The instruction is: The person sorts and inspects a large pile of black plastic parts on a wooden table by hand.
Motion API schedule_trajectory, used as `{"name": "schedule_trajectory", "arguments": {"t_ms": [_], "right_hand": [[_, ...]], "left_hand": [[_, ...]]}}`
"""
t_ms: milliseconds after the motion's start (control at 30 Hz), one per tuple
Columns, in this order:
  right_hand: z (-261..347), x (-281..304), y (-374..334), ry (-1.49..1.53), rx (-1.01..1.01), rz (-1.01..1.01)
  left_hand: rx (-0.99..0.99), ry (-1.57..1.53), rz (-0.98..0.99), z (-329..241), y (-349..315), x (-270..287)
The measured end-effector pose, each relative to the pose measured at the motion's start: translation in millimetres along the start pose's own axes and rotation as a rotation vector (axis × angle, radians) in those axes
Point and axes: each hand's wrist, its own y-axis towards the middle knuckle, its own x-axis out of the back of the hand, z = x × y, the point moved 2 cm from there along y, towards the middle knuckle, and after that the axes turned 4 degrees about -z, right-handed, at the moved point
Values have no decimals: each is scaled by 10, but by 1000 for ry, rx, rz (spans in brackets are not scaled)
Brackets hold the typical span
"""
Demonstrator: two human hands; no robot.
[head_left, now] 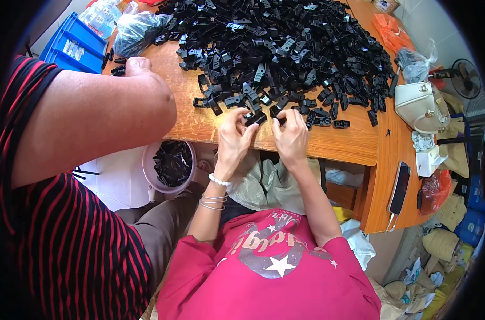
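Forearms reach up; left hand (235, 133) and right hand (291, 136) pinch one black plastic part (257, 118) at table edge (327, 145).

A dark-screened phone (399, 188) lies flat at the right edge of the wooden surface (354, 143). A small white box (428, 160) sits just beside it. Clear plastic bags (101, 15) rest in a blue bin (71, 45) at the far left, next to a dark bag (137, 29). An orange bag (393, 32) lies far right.
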Motion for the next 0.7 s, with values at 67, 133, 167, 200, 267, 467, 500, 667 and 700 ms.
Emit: {"name": "schedule_trajectory", "arguments": {"t_ms": [67,133,167,200,267,467,500,667,700], "right_hand": [[-32,93,-34,105,9,-10],[-25,199,-92,281,-29,11],[-21,245,-104,340,14,4],[10,289,-103,372,58,19],[16,321,-87,390,172,46],[8,187,-105,225,463,124],[11,189,-105,226,464,124],[-27,118,-162,81,579,124],[-26,117,-187,81,579,125]], "left_hand": [[-3,-91,-14,-53,-68,-3],[45,-2,62,-27,-159,57],[-60,23,111,-13,-174,70],[-55,25,108,-7,-189,78],[-125,99,116,-112,-203,72],[-121,72,213,-179,-154,54],[-64,63,245,-181,-144,61],[-486,233,83,-107,-242,33],[-546,309,54,-81,-272,27]]}}
